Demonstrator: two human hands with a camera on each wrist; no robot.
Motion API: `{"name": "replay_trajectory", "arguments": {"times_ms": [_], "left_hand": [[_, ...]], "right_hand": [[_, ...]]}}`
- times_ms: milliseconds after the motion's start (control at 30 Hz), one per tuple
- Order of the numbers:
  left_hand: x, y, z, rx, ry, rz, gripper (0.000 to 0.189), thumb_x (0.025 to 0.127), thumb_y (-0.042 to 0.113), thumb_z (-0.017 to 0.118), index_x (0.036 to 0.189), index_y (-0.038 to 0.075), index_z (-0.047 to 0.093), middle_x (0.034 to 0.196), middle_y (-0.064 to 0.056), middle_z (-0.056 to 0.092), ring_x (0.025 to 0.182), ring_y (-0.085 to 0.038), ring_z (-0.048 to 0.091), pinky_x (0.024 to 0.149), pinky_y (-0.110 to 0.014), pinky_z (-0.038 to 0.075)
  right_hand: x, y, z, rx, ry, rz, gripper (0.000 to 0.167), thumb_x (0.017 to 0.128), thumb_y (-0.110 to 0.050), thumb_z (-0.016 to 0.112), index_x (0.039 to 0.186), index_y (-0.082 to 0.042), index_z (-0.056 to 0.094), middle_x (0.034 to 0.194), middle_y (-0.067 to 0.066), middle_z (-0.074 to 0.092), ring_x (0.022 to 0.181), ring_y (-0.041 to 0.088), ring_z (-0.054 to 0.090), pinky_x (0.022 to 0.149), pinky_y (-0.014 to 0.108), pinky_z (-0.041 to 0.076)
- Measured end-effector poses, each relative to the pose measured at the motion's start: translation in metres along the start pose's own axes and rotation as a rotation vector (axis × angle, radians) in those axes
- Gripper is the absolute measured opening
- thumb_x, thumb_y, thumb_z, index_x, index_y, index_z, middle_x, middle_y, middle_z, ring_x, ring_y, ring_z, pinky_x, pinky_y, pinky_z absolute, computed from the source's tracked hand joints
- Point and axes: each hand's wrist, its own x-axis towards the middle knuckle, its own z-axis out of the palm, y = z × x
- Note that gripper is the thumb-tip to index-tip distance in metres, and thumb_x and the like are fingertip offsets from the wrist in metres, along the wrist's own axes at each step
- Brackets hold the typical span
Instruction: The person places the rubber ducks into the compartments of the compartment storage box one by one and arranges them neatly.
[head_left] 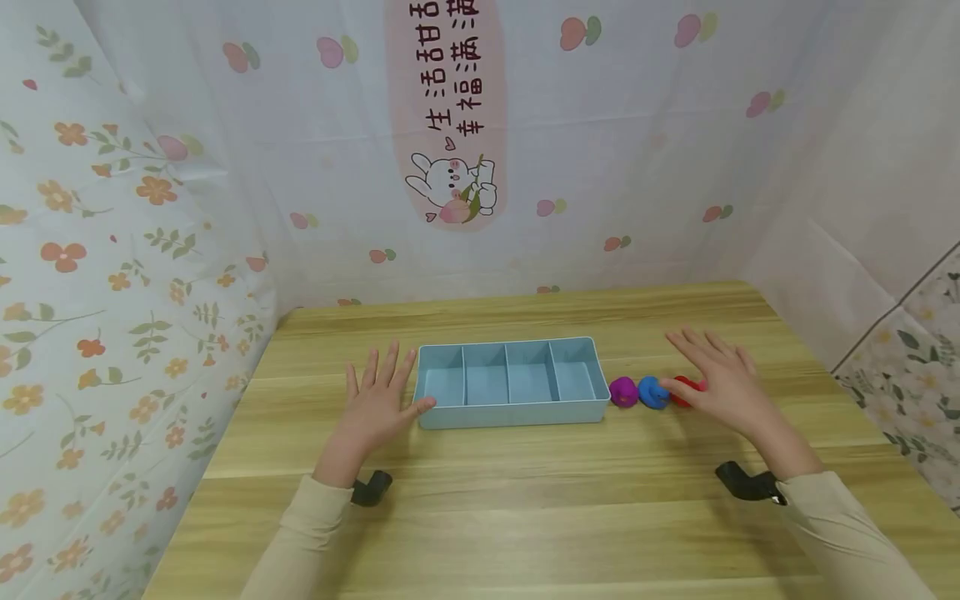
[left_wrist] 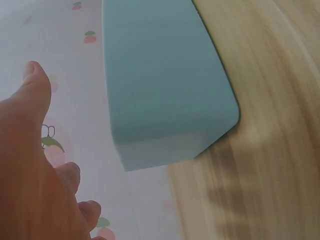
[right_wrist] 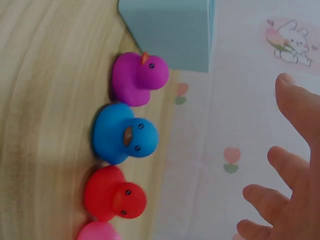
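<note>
A light blue tray [head_left: 517, 415] with several compartments stands on the table, and no objects show inside it. To its right runs a row of rubber ducks: a purple duck [right_wrist: 135, 80], a blue duck [right_wrist: 120, 135], a red duck [right_wrist: 112, 195] and a pink duck [right_wrist: 99, 232], the last partly cut off. My left hand [head_left: 372, 404] is spread beside the tray's left end, holding nothing. Over the red and pink ducks hovers my right hand [head_left: 723, 385], fingers extended and nothing held; it hides part of them in the head view.
The wooden table [head_left: 510, 508] reaches back to a white printed curtain [head_left: 637, 167] with a rabbit picture. Floral cloth [head_left: 135, 317] hangs along the left side, and more cloth [head_left: 862, 183] on the right. A black wrist mount [head_left: 750, 483] juts from the right sleeve.
</note>
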Motion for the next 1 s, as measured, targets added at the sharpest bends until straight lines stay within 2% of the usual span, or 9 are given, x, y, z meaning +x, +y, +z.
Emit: {"name": "replay_trajectory", "arguments": {"times_ms": [133, 267, 467, 767, 1000], "left_hand": [[0.0, 0.0, 0.004, -0.002, -0.004, 0.003, 0.086, 0.09, 0.062, 0.049, 0.155, 0.019, 0.013, 0.161, -0.013, 0.005, 0.146, -0.042, -0.003, 0.11, -0.069, -0.008], [-0.001, 0.002, 0.005, -0.026, -0.013, 0.0, 0.085, 0.09, 0.062, 0.048, 0.155, 0.019, 0.012, 0.16, -0.014, 0.008, 0.146, -0.043, -0.001, 0.11, -0.069, -0.006], [-0.002, 0.004, 0.009, -0.045, -0.023, 0.003, 0.084, 0.091, 0.059, 0.049, 0.155, 0.018, 0.013, 0.159, -0.016, 0.011, 0.145, -0.045, 0.002, 0.11, -0.07, -0.001], [0.0, -0.001, 0.022, -0.051, -0.044, 0.025, 0.083, 0.093, 0.055, 0.049, 0.155, 0.014, 0.01, 0.159, -0.017, 0.012, 0.144, -0.046, 0.006, 0.111, -0.07, 0.005], [0.001, -0.001, 0.029, -0.079, -0.071, 0.04, 0.082, 0.095, 0.052, 0.049, 0.155, 0.013, 0.01, 0.159, -0.018, 0.013, 0.144, -0.046, 0.008, 0.111, -0.069, 0.007]], "right_hand": [[-0.004, 0.008, 0.001, 0.035, 0.015, 0.008, 0.075, 0.089, -0.042, 0.065, 0.15, -0.013, 0.032, 0.149, 0.028, 0.031, 0.137, 0.054, 0.018, 0.104, 0.076, -0.001], [-0.007, 0.018, 0.005, 0.064, 0.043, -0.002, 0.072, 0.089, -0.038, 0.066, 0.147, -0.008, 0.037, 0.146, 0.031, 0.034, 0.133, 0.057, 0.024, 0.104, 0.076, 0.005], [-0.013, 0.033, 0.01, 0.089, 0.068, -0.007, 0.068, 0.088, -0.035, 0.068, 0.141, -0.002, 0.043, 0.143, 0.033, 0.038, 0.126, 0.058, 0.033, 0.098, 0.075, 0.021], [-0.023, 0.045, 0.011, 0.133, 0.051, 0.135, 0.065, 0.088, -0.035, 0.068, 0.138, -0.001, 0.046, 0.135, 0.035, 0.046, 0.119, 0.057, 0.042, 0.09, 0.07, 0.036], [-0.029, 0.055, 0.016, 0.143, 0.065, 0.15, 0.059, 0.088, -0.033, 0.068, 0.132, 0.002, 0.051, 0.13, 0.036, 0.049, 0.117, 0.055, 0.044, 0.089, 0.069, 0.037]]}}
